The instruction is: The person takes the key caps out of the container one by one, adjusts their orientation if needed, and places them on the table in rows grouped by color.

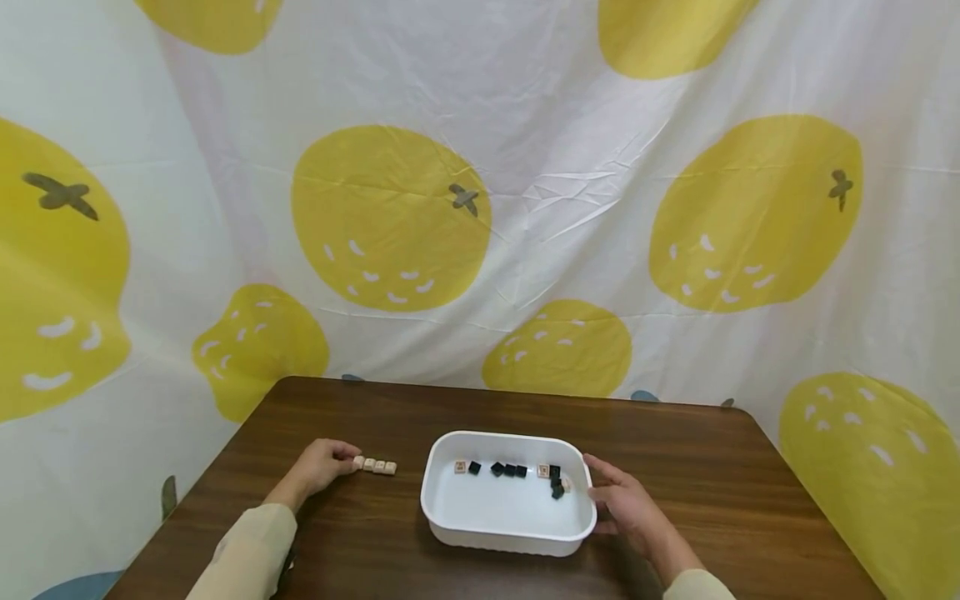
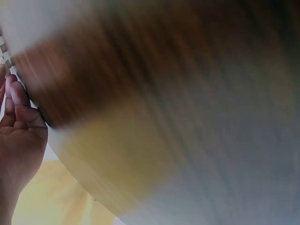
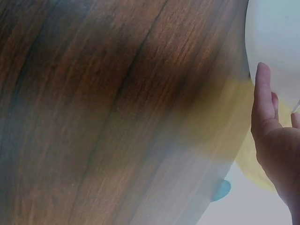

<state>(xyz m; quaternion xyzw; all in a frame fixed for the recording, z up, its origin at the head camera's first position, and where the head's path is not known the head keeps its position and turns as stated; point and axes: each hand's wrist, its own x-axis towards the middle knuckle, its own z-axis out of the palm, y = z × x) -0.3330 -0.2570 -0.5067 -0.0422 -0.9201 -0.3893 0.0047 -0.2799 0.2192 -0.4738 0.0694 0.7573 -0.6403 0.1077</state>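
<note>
At the left of the table, my left hand point(image 1: 321, 467) pinches the left end of a short row of small beige keycaps point(image 1: 380, 467) between thumb and fingers. That hand also shows in the left wrist view, at the left edge, with the keycaps just past its fingertips. A white plastic tray point(image 1: 510, 540) stands near the middle. Black keycaps point(image 1: 510, 471) and a few beige ones lie on its floor, mostly toward the back and right. Fairly straight fingers of my right hand point(image 1: 632, 508) rest against the tray's right side; the thumb lies along its outer wall in the right wrist view.
Both hands work over a dark brown wooden table point(image 1: 720, 475) with rounded far corners. Behind it hangs a white cloth point(image 1: 540, 250) printed with large yellow lemons, close to the table's back edge. The tray's raised walls surround the keycaps inside.
</note>
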